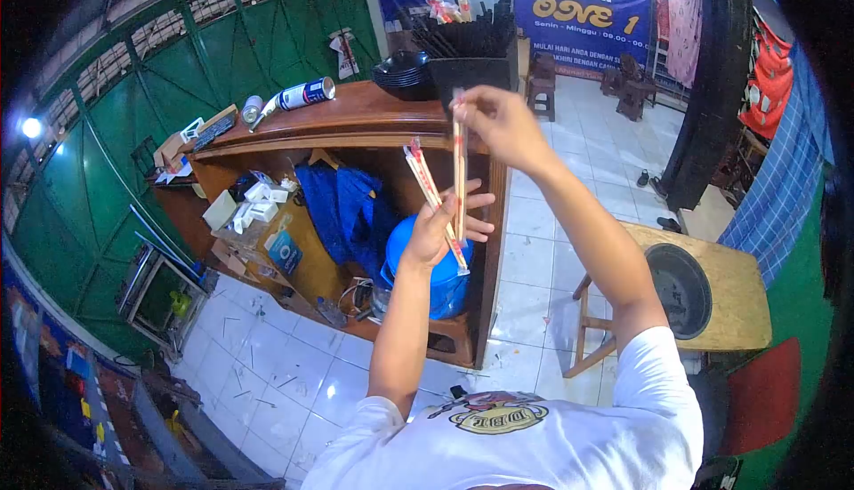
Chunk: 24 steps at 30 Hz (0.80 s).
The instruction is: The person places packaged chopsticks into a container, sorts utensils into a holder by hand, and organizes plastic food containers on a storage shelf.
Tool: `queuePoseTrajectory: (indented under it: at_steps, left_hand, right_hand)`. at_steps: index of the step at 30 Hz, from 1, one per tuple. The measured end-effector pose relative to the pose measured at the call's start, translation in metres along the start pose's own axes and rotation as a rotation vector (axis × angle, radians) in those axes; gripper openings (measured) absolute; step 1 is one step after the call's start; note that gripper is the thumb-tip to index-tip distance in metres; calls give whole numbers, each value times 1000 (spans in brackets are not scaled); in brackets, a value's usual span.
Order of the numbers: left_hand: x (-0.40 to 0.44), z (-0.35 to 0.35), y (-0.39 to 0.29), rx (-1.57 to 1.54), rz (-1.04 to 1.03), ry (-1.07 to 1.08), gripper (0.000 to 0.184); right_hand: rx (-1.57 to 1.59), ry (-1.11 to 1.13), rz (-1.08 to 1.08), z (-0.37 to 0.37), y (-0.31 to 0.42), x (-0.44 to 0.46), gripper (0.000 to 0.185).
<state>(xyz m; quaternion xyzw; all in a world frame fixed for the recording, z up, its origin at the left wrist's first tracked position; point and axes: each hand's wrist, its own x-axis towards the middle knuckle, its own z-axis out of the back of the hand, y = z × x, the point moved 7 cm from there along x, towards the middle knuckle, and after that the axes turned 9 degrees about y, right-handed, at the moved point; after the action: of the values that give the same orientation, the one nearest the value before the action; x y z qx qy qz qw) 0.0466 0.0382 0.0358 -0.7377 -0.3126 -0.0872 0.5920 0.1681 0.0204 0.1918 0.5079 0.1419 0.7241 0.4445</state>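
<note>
My left hand (429, 234) is closed at the thumb around wrapped chopsticks (422, 172) with red print, which lean to the left; its other fingers are spread. A second pack, wrapped chopsticks in clear film (460, 170), stands nearly upright, its lower part against my left hand. My right hand (505, 125) pinches that pack at its top end. Just beyond my right hand, a black holder (476, 76) is packed with dark sticks and a few red-and-white wrapped pieces. How many chopsticks each pack contains I cannot tell.
A wooden counter (374, 103) carries stacked black bowls (402, 72) and a can (307, 93) lying on its side. On its lower shelves are a blue bucket (449, 299) and blue cloth (342, 201). A wooden table (734, 299) with a dark basin (678, 290) stands right.
</note>
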Motion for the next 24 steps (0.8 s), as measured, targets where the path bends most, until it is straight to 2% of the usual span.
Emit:
queuePoseTrajectory:
  at_steps: [1,2,7,9,11,13,15,16,18,19,21,22,23,24]
  left_hand:
    - [0,1,1,-11,12,-15,62]
    - [0,2,2,-13,11,-16,62]
    - [-2,5,2,-16,-37,-12,60]
    - [-2,5,1,-12,-46,-17,59]
    - [-1,4,0,-6,-60,-21,58]
    - [-2,6,1,-24,-56,-55,56]
    - [-3,6,0,-7,-60,-65,55]
    - [-4,7,0,10,-64,-72,55]
    - [-4,8,2,8,-55,-78,58]
    - [-3,9,3,6,-46,-81,60]
    - [-3,10,4,1,-47,-78,60]
    - [-4,10,4,-2,-47,-76,59]
    - [-4,10,4,-2,-47,-74,59]
    - [-4,8,3,-15,-53,-60,57]
  right_hand:
    - [13,-76,48,9,13,0,22]
    - [218,-71,-52,15,15,-2,23]
    - [168,-340,257,64,78,-9,23]
    - [131,-465,269,93,90,-14,22]
    - [167,-648,468,124,119,-25,22]
    - [231,-663,653,160,129,-31,23]
    - [189,-806,776,182,144,-41,23]
    - [190,-804,775,185,156,-40,23]
    - [-80,-1086,847,185,179,-56,18]
    - [-81,-1086,846,188,178,-50,18]
    - [-376,-1113,989,176,195,-44,19]
    - [-43,-956,829,165,191,-32,15]
    - [-44,-957,829,168,186,-29,15]
    - [-252,-857,786,166,182,-15,14]
